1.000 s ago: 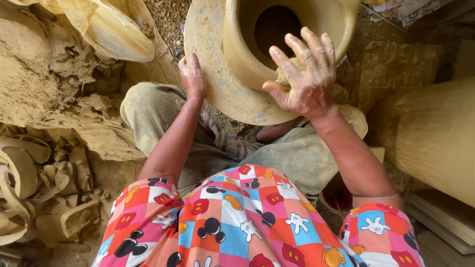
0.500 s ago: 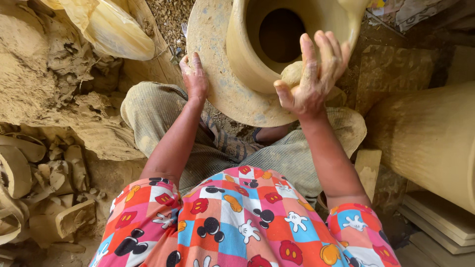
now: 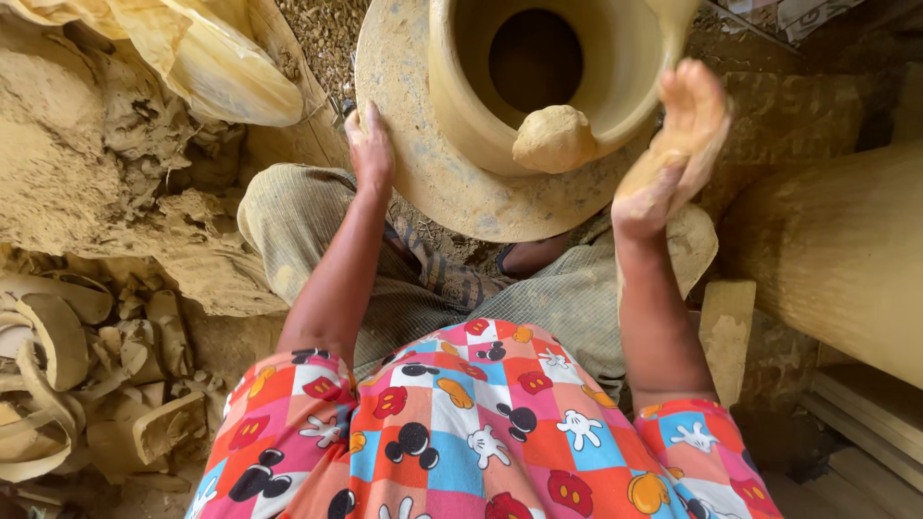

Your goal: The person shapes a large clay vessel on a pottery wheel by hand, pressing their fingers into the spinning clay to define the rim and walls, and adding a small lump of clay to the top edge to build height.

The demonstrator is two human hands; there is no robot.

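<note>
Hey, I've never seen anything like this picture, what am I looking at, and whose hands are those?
This is one view from a camera worn on a person's head, looking down at their own lap and arms. The person sits on the ground in a bright patterned shirt. In front of them a tan clay pot stands on a round clay-covered disc. Their left hand rests on the disc's edge. Their right hand is raised beside the pot, open, coated in clay and holding nothing. A lump of clay shows against the pot's near wall; whether it is stuck on is unclear. Raw clay is heaped to the left, with curled clay scraps below it.
</note>
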